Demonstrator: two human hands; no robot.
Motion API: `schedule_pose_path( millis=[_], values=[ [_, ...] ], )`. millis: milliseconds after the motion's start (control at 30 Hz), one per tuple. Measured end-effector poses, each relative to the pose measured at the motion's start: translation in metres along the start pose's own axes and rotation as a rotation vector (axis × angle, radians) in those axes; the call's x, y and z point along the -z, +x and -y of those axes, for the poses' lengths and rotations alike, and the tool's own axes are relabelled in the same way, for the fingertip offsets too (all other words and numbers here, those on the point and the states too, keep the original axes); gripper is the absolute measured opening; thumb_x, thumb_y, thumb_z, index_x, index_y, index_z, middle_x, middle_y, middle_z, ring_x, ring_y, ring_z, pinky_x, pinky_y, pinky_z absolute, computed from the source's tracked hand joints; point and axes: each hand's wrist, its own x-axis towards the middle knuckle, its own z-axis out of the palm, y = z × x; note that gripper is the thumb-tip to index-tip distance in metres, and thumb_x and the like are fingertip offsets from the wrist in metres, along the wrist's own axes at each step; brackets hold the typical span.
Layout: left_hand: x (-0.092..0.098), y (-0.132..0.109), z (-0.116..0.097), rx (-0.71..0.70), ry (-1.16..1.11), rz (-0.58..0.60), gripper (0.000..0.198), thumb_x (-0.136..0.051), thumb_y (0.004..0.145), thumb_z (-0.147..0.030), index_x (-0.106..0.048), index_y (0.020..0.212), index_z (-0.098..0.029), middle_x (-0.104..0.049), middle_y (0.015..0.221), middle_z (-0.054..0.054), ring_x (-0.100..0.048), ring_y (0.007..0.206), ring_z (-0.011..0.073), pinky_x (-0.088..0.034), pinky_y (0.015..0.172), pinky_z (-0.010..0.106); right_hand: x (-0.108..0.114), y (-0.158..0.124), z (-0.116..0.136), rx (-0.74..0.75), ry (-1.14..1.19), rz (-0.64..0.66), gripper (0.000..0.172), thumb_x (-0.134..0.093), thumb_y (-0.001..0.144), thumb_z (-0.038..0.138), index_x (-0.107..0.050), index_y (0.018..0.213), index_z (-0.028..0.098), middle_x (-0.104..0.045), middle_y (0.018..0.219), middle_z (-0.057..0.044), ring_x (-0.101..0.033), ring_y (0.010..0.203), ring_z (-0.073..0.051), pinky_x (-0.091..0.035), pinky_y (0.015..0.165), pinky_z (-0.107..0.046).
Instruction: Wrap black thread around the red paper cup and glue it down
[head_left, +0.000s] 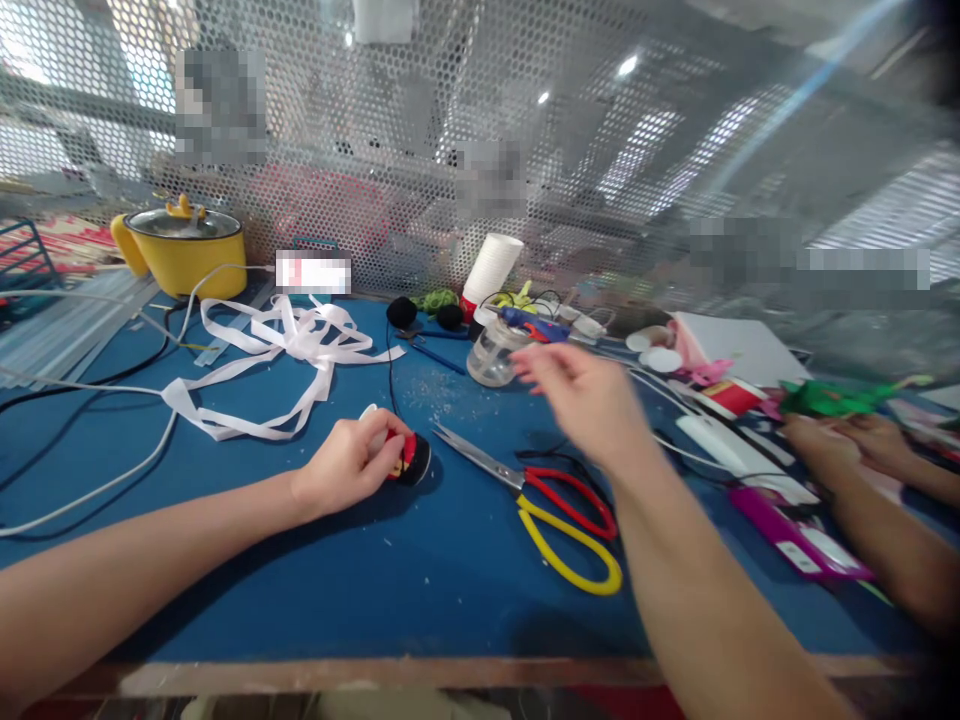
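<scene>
My left hand [349, 463] rests low over the blue table, its fingers closed around a small red and black piece [409, 460] with a gold detail. A bit of white sticks up behind those fingers. Black yarn [391, 375] runs from a black yarn ball [401, 313] down to this piece. My right hand [589, 400] is raised, fingers stretched forward beside a clear jar [493, 358]; no object shows in them. A blue glue gun [532, 324] lies at the jar's top, just beyond the fingertips. Between my hands lie scissors [517, 478] with red and yellow handles, blades pointing left.
White ribbon [300, 340] lies loosely looped at left, near a yellow pot [187, 255] and cables. A white cone [495, 265] stands behind the jar. At right are a white power strip [739, 455], a purple box [795, 535] and another person's hands [832, 445] on green material.
</scene>
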Motion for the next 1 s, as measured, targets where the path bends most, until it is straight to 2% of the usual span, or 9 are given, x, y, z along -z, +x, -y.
schedule_pose_path(
  millis=[100, 200, 267, 367, 433, 600, 700, 833, 1000],
  values=[
    [0.0, -0.002, -0.002, -0.197, 0.032, 0.033, 0.013, -0.041, 0.086, -0.017, -0.053, 0.09, -0.015, -0.062, 0.065, 0.0, -0.054, 0.051, 0.0078, -0.043, 0.051, 0.018, -0.036, -0.024, 0.016, 0.13, 0.102, 0.429, 0.04, -0.047, 0.082, 0.051, -0.065, 0.074, 0.017, -0.068, 0.079, -0.007, -0.062, 0.075, -0.021, -0.046, 0.069, -0.032],
    [0.0, -0.003, -0.002, -0.394, 0.113, 0.048, 0.011, -0.042, 0.084, -0.013, -0.052, 0.088, -0.015, -0.064, 0.068, 0.002, -0.055, 0.055, 0.0093, -0.043, 0.053, 0.019, -0.062, -0.034, 0.025, 0.109, 0.175, 0.591, 0.043, -0.046, 0.082, 0.052, -0.06, 0.061, 0.017, -0.063, 0.065, -0.004, -0.057, 0.065, -0.018, -0.042, 0.063, -0.03],
    [0.001, -0.003, -0.003, -0.471, 0.15, 0.061, 0.011, -0.043, 0.083, -0.012, -0.052, 0.089, -0.015, -0.064, 0.069, 0.003, -0.055, 0.056, 0.0103, -0.043, 0.054, 0.02, -0.07, -0.035, 0.027, 0.065, 0.28, 0.645, 0.036, -0.05, 0.081, 0.046, -0.06, 0.064, 0.017, -0.061, 0.064, -0.001, -0.054, 0.061, -0.015, -0.041, 0.061, -0.028],
    [0.002, -0.003, -0.004, -0.497, 0.146, 0.076, 0.012, -0.043, 0.083, -0.011, -0.052, 0.09, -0.015, -0.064, 0.069, 0.003, -0.055, 0.057, 0.0108, -0.043, 0.054, 0.02, -0.073, -0.037, 0.023, -0.024, 0.467, 0.574, 0.02, -0.058, 0.075, 0.037, -0.06, 0.071, 0.017, -0.059, 0.066, 0.001, -0.052, 0.061, -0.012, -0.041, 0.061, -0.026],
    [0.003, -0.003, -0.006, -0.419, 0.085, 0.086, 0.012, -0.043, 0.084, -0.012, -0.052, 0.09, -0.015, -0.063, 0.068, 0.002, -0.055, 0.056, 0.0099, -0.043, 0.054, 0.019, -0.072, -0.037, 0.02, -0.048, 0.547, 0.485, 0.019, -0.061, 0.073, 0.036, -0.059, 0.071, 0.017, -0.058, 0.066, 0.001, -0.051, 0.062, -0.012, -0.04, 0.063, -0.026],
    [0.003, -0.002, -0.009, 0.04, -0.096, 0.014, 0.017, -0.044, 0.086, -0.023, -0.054, 0.098, -0.015, -0.062, 0.072, 0.001, -0.053, 0.056, 0.0085, -0.043, 0.054, 0.019, -0.064, -0.036, 0.013, -0.002, 0.603, 0.293, 0.021, -0.062, 0.073, 0.038, -0.06, 0.069, 0.018, -0.061, 0.068, 0.0, -0.051, 0.061, -0.012, -0.04, 0.061, -0.026],
    [0.002, 0.001, -0.007, 0.228, -0.209, -0.01, 0.022, -0.046, 0.085, -0.03, -0.055, 0.098, -0.015, -0.06, 0.072, 0.001, -0.051, 0.056, 0.0091, -0.041, 0.052, 0.019, -0.06, -0.035, 0.01, -0.01, 0.572, 0.156, 0.022, -0.061, 0.075, 0.039, -0.061, 0.068, 0.018, -0.063, 0.065, -0.001, -0.047, 0.053, -0.01, -0.037, 0.053, -0.025],
    [0.0, 0.002, -0.006, 0.297, -0.283, -0.017, 0.022, -0.048, 0.084, -0.031, -0.056, 0.096, -0.014, -0.058, 0.071, 0.001, -0.049, 0.057, 0.009, -0.04, 0.052, 0.019, -0.059, -0.033, 0.008, 0.043, 0.566, 0.085, 0.021, -0.062, 0.075, 0.036, -0.06, 0.066, 0.018, -0.064, 0.064, -0.001, -0.051, 0.055, -0.011, -0.04, 0.055, -0.025],
    [-0.001, 0.001, -0.008, 0.265, -0.236, 0.01, 0.021, -0.049, 0.083, -0.03, -0.057, 0.094, -0.014, -0.059, 0.07, 0.001, -0.05, 0.056, 0.0092, -0.041, 0.051, 0.019, -0.06, -0.033, 0.008, 0.081, 0.539, 0.067, 0.019, -0.062, 0.076, 0.034, -0.059, 0.065, 0.018, -0.065, 0.064, -0.001, -0.057, 0.059, -0.012, -0.043, 0.059, -0.025]
  ],
)
